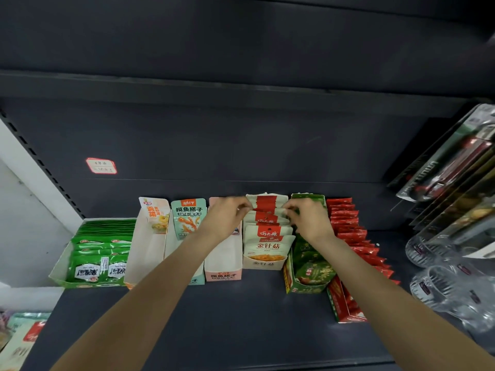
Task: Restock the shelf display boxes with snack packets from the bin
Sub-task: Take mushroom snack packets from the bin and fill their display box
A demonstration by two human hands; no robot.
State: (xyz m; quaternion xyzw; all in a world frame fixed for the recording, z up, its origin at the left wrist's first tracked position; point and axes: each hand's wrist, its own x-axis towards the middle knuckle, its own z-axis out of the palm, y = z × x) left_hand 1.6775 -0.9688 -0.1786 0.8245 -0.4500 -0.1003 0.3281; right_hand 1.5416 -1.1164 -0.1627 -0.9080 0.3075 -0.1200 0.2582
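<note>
Seven boxes, mostly packets, seemingly.

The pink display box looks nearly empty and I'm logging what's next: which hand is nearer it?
Left. The left hand hovers over the pink display box; the right hand is beyond the cream packets, by the green box.

A shop aisle, seen at a dark metal retail shelf with a slotted upright at its left. Open cardboard display boxes of snack packets stand in a row, a handwritten price label sticks to the back panel, and carded goods hang at right.
</note>
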